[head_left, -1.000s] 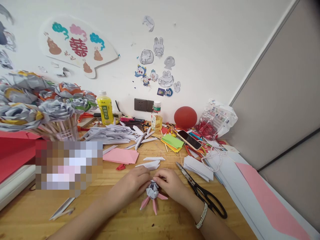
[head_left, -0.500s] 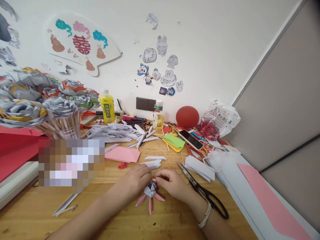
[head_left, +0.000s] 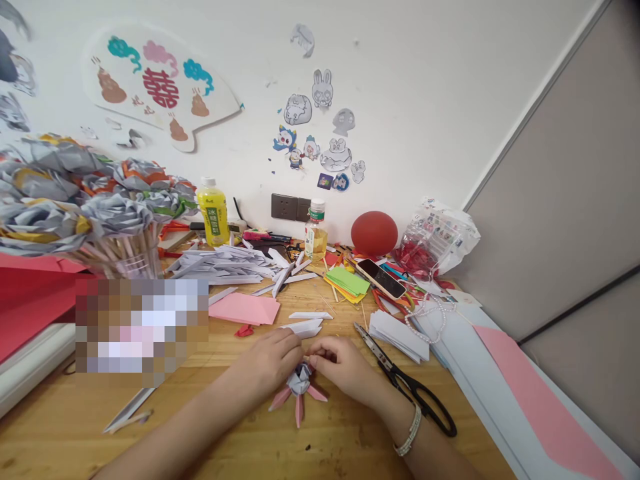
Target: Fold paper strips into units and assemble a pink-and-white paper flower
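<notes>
Paper flower (head_left: 299, 381), one: grey-white centre, three pink petals (head_left: 299, 410) fanned toward the viewer; placed at lower centre of the frame, low over or on the surface (head_left: 240, 453), which of the two cannot be told. It is presumably kept there so that both hands can be brought to it with the forearms steadied.

Left hand (head_left: 275, 360): fingers bent over the flower's far left edge; thumb hidden, so whether anything is pinched by this grip cannot be told.

Right hand (head_left: 345, 370): thumb and forefinger drawn together at the far right edge, where paper appears to be pinched, probably to stop the flower from turning.

Scissors (head_left: 387, 365), one pair: laid at centre right, handles toward the right forearm, seemingly left within easy reach.

Loose white strips (head_left: 305, 328): laid just beyond the hands, likely for ready access.

Pink paper stack (head_left: 244, 309) and white paper stack (head_left: 400, 337): set left and right of centre, apparently sorted by colour.

Differences from one second earlier: flower shifted slightly left and turned a little, its middle petal now pointed straight down the frame; view slightly shifted; scissors and stacks otherwise unmoved.
</notes>
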Motion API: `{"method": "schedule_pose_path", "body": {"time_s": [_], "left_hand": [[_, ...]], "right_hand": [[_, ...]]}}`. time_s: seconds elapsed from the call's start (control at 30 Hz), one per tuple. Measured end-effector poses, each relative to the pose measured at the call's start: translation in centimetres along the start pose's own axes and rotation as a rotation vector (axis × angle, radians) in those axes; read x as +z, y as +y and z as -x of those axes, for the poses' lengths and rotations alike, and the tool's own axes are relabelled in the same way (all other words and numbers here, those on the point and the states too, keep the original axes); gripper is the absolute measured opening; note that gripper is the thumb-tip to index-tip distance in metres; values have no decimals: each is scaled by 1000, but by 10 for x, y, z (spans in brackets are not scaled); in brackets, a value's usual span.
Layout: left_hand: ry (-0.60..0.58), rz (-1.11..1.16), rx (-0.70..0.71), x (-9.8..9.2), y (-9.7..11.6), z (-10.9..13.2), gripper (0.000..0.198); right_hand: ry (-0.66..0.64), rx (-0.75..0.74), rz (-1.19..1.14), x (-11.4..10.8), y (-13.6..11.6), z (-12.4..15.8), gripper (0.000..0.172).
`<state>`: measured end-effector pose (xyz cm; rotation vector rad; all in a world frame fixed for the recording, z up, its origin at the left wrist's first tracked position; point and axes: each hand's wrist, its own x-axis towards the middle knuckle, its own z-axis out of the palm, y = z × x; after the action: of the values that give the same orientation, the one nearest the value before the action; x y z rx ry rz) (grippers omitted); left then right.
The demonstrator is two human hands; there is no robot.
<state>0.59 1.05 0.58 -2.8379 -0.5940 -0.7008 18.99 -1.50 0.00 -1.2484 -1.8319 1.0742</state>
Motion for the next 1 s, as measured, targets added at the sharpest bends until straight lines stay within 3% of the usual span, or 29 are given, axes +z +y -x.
{"method": "schedule_pose_path", "body": {"time_s": [0.8, 1.0], "left_hand": [[-27, 86, -67, -2, 0, -1, 20], [-11, 47, -50, -2, 0, -1, 19]], "right_hand": [[-52, -9, -80, 0, 2, 3, 27], [31, -41, 120, -1, 1, 2, 24]]}}
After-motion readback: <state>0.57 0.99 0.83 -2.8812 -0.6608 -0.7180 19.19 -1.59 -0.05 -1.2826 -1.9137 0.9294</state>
